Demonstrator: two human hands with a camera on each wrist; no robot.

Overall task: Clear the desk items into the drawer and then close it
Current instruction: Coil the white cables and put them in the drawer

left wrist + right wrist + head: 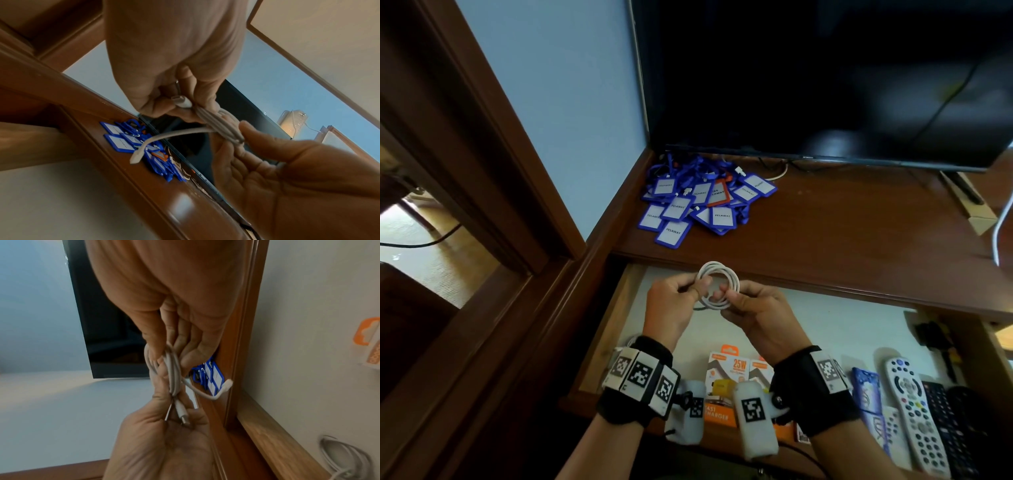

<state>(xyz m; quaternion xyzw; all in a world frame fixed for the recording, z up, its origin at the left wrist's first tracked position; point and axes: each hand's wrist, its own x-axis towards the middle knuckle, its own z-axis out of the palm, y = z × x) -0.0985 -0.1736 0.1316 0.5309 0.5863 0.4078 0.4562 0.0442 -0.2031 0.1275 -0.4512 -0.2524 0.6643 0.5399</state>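
You have one coiled white cable [717, 284] between your two hands; one heap of blue badge holders [690, 205] on the surface, too overlapped to count, with one orange-framed badge [719, 193] among them; one television [825, 78]; two orange charger boxes [736, 366] in the drawer; at least three remotes [914, 411].

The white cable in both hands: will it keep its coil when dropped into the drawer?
Probably not fully. The white cable looks floppy: one loose end already droops from the coil. Both hands pinch the loops together, so they likely spring apart once released. It seems light.
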